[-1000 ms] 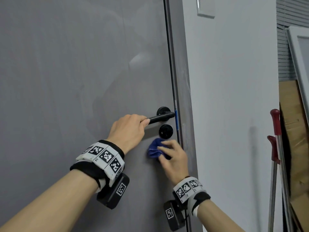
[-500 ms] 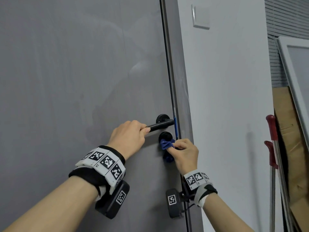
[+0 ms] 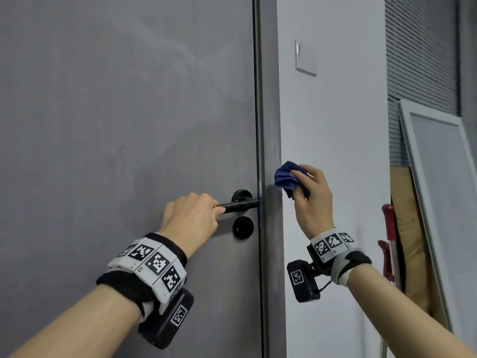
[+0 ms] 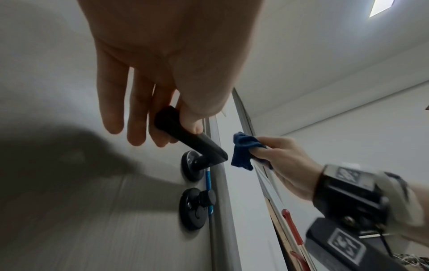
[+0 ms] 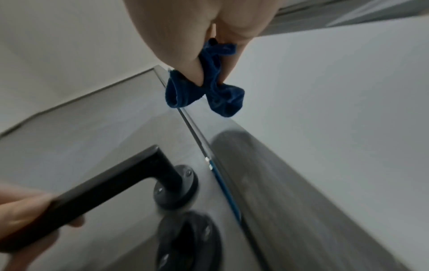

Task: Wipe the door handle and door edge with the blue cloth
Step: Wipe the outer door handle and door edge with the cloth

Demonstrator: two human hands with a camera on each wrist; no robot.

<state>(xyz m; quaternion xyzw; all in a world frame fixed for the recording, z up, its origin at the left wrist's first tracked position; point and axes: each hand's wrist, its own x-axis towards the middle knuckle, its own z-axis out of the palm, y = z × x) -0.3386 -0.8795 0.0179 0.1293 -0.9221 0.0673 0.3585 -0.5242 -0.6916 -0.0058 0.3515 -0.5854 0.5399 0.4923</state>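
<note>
A grey door (image 3: 129, 125) carries a black lever handle (image 3: 238, 205) with a round black lock knob (image 3: 242, 227) below it. My left hand (image 3: 192, 218) grips the free end of the handle (image 4: 185, 135), thumb on top. My right hand (image 3: 311, 197) pinches a bunched blue cloth (image 3: 286, 178) just right of the door edge (image 3: 260, 151), above handle height, beside the grey frame strip (image 3: 271, 125). In the right wrist view the cloth (image 5: 209, 88) hangs from my fingertips close to the edge line (image 5: 197, 135); whether it touches is unclear.
A white wall (image 3: 335, 125) with a light switch (image 3: 305, 58) runs to the right of the door. Further right lean a white-framed board (image 3: 438, 202), cardboard (image 3: 407, 228) and red-handled poles (image 3: 388, 228). A blue strip (image 3: 260, 213) marks the latch area on the edge.
My right hand has lifted the cloth from beside the lock knob up and rightward, past the door edge to above handle height. My left hand has stayed on the handle.
</note>
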